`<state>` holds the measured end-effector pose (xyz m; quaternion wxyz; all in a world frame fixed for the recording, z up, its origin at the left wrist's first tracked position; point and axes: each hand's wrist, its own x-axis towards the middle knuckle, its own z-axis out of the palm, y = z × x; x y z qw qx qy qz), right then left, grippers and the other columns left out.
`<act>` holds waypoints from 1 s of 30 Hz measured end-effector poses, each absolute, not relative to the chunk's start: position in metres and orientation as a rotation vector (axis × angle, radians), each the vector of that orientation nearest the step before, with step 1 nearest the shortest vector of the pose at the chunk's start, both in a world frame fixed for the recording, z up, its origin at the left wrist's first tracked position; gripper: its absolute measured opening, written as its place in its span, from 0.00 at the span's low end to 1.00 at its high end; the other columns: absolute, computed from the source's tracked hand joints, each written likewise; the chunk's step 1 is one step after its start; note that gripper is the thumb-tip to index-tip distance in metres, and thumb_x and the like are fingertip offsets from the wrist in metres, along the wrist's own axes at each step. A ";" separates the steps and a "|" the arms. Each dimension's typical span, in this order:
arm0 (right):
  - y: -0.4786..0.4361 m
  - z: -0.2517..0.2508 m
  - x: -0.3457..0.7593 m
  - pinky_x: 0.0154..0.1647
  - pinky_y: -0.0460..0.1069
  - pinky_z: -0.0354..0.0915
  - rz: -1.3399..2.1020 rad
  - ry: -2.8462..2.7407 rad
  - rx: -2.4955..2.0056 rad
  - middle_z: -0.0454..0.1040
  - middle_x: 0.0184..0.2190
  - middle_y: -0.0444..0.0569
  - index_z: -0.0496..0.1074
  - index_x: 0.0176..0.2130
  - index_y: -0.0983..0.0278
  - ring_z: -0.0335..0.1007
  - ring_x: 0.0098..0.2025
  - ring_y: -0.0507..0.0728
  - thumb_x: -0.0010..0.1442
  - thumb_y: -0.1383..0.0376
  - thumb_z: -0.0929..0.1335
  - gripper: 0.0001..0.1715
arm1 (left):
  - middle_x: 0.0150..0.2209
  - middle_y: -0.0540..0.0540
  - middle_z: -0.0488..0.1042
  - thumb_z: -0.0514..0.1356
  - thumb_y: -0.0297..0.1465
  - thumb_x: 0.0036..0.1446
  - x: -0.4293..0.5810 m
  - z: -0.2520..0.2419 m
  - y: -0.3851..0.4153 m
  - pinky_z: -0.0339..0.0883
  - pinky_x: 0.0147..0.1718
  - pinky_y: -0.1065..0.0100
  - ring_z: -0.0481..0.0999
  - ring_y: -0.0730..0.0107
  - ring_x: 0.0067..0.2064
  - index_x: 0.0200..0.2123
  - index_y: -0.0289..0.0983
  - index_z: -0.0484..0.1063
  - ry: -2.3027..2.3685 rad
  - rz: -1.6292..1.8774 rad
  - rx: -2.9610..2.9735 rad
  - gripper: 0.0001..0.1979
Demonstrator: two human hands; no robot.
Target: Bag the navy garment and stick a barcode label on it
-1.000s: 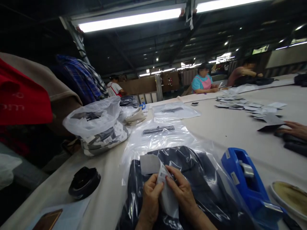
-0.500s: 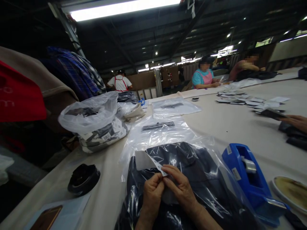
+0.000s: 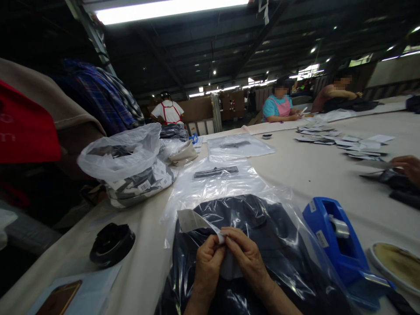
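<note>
A dark garment in a clear plastic bag (image 3: pixel 275 245) lies on the pale table in front of me. Above it, my left hand (image 3: pixel 208 262) and my right hand (image 3: pixel 246 256) meet, pinching one end of a thin greyish-white paper strip (image 3: pixel 192 220). The strip's free end curls out to the upper left. Both hands have their fingers closed. A pale patch shows below the fingertips, partly covered by the hands. Beyond the bagged garment lie flat clear bags with dark print (image 3: pixel 216 172).
A blue tape dispenser (image 3: pixel 341 245) and a round dish (image 3: pixel 398 264) stand at right. At left are a black ring-shaped object (image 3: pixel 112 245), a phone (image 3: pixel 59 298) and a plastic bag of labels (image 3: pixel 141 183). Loose cards (image 3: pixel 348 140) lie at back right, near another person's hand (image 3: pixel 408 168).
The strip's free end has shifted left and curls more. My hands have barely moved. The other person's hand at the right edge has drawn back to the right.
</note>
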<state>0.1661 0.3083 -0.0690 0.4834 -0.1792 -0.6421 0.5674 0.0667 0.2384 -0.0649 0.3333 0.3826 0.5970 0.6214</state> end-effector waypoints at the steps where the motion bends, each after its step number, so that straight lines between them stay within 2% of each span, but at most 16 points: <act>1: 0.308 -0.068 0.166 0.49 0.46 0.65 1.391 -1.553 -0.439 0.75 0.40 0.46 0.76 0.39 0.56 0.70 0.45 0.54 0.59 0.60 0.66 0.10 | 0.31 0.47 0.73 0.59 0.36 0.51 0.067 -0.066 0.238 0.63 0.35 0.72 0.69 0.67 0.35 0.34 0.34 0.72 1.564 1.624 0.995 0.11; 10: 0.307 -0.062 0.167 0.44 0.46 0.67 1.500 -1.466 -0.543 0.76 0.38 0.47 0.77 0.36 0.59 0.71 0.42 0.57 0.56 0.54 0.67 0.14 | 0.28 0.46 0.73 0.62 0.37 0.45 0.071 -0.061 0.239 0.63 0.32 0.71 0.69 0.66 0.33 0.31 0.33 0.73 1.548 1.662 0.862 0.13; 15: 0.309 -0.065 0.169 0.43 0.48 0.67 1.562 -1.440 -0.597 0.76 0.37 0.48 0.77 0.38 0.60 0.71 0.40 0.58 0.56 0.53 0.67 0.16 | 0.26 0.47 0.72 0.64 0.35 0.44 0.072 -0.056 0.237 0.61 0.29 0.73 0.67 0.70 0.30 0.27 0.32 0.72 1.518 1.705 0.833 0.11; 17: 0.309 -0.066 0.169 0.44 0.47 0.67 1.534 -1.450 -0.575 0.76 0.38 0.48 0.77 0.38 0.60 0.71 0.42 0.57 0.57 0.54 0.67 0.15 | 0.29 0.47 0.73 0.64 0.35 0.45 0.072 -0.055 0.235 0.63 0.32 0.73 0.69 0.69 0.32 0.31 0.33 0.72 1.414 1.701 0.878 0.11; 20: 0.307 -0.067 0.169 0.48 0.48 0.66 1.414 -1.514 -0.473 0.75 0.41 0.48 0.76 0.38 0.58 0.70 0.45 0.57 0.58 0.58 0.66 0.11 | 0.39 0.45 0.73 0.64 0.37 0.49 0.071 -0.056 0.235 0.64 0.43 0.68 0.70 0.64 0.41 0.43 0.35 0.70 1.216 1.738 0.933 0.18; 21: 0.306 -0.067 0.169 0.49 0.48 0.66 1.377 -1.549 -0.439 0.75 0.42 0.48 0.76 0.38 0.58 0.70 0.46 0.57 0.59 0.59 0.66 0.10 | 0.39 0.45 0.72 0.63 0.38 0.51 0.071 -0.057 0.235 0.63 0.46 0.67 0.70 0.64 0.42 0.44 0.36 0.70 1.191 1.772 0.905 0.18; 23: 0.304 -0.068 0.169 0.49 0.48 0.66 1.320 -1.618 -0.390 0.74 0.42 0.49 0.76 0.39 0.57 0.70 0.46 0.56 0.60 0.62 0.65 0.10 | 0.35 0.46 0.73 0.61 0.42 0.53 0.070 -0.059 0.237 0.64 0.44 0.67 0.70 0.67 0.38 0.39 0.35 0.71 1.215 1.847 0.764 0.17; 25: 0.303 -0.069 0.168 0.48 0.48 0.66 1.287 -1.658 -0.371 0.74 0.42 0.49 0.75 0.40 0.57 0.70 0.45 0.55 0.60 0.63 0.65 0.10 | 0.32 0.47 0.72 0.63 0.46 0.50 0.070 -0.060 0.239 0.66 0.40 0.68 0.70 0.67 0.35 0.35 0.34 0.72 1.258 1.901 0.579 0.19; 28: 0.304 -0.070 0.168 0.47 0.48 0.67 1.263 -1.650 -0.385 0.74 0.42 0.49 0.75 0.40 0.57 0.70 0.45 0.55 0.60 0.63 0.65 0.10 | 0.35 0.45 0.73 0.66 0.45 0.45 0.070 -0.060 0.241 0.66 0.39 0.68 0.71 0.63 0.39 0.37 0.34 0.72 1.312 1.928 0.470 0.22; 30: 0.304 -0.070 0.168 0.47 0.48 0.67 1.261 -1.631 -0.403 0.74 0.42 0.49 0.76 0.40 0.57 0.70 0.45 0.55 0.60 0.63 0.65 0.10 | 0.37 0.44 0.74 0.64 0.43 0.48 0.069 -0.059 0.241 0.66 0.40 0.68 0.71 0.62 0.41 0.40 0.34 0.72 1.332 1.908 0.533 0.21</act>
